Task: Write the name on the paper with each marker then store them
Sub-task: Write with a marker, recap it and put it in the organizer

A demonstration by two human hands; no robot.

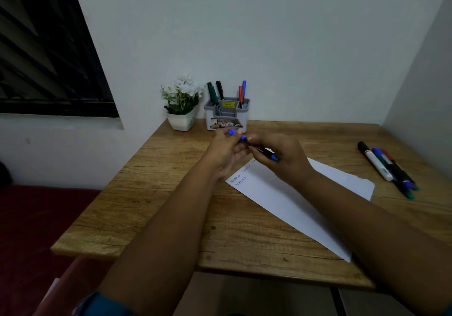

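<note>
1. Desk (171, 217): the paper (281, 200) lies toward the right edge, with several names written at its far-left corner.
2. Holder (227, 113) at the far edge stores four markers; four more (389, 168) wait near the right edge, so roughly halfway.
3. Blue marker (256, 147) above the paper, its axis running far-left to near-right: right hand (283, 159) grips the barrel, left hand (225, 151) pinches the cap end.
</note>
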